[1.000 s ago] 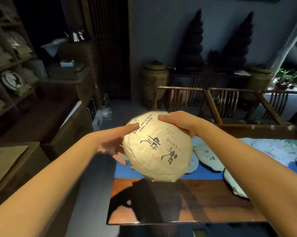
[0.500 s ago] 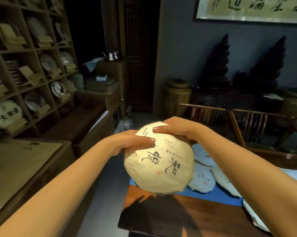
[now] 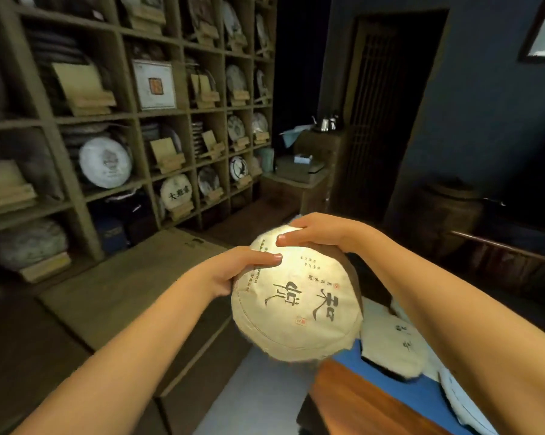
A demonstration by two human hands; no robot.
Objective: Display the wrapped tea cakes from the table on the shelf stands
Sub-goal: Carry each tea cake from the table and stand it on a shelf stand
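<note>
Both hands, left hand (image 3: 233, 271) and right hand (image 3: 320, 232), curl fingers round one round, crinkly paper-wrapped tea cake (image 3: 296, 306), thumbs pressing its printed face.

Counted: two hands, one tea cake held, more on the bench and shelf.

One wrapped tea cake (image 3: 296, 304) sits between two hands, left hand (image 3: 233, 271) and right hand (image 3: 320, 230). On the bench (image 3: 359, 400), one more wrapped cake (image 3: 393, 346) shows whole; others at the right edge are cut off and uncountable. The shelf (image 3: 152, 114) holds many round cakes on stands; blur prevents an exact count. Two kettles (image 3: 327, 123) stand on a cabinet.
</note>
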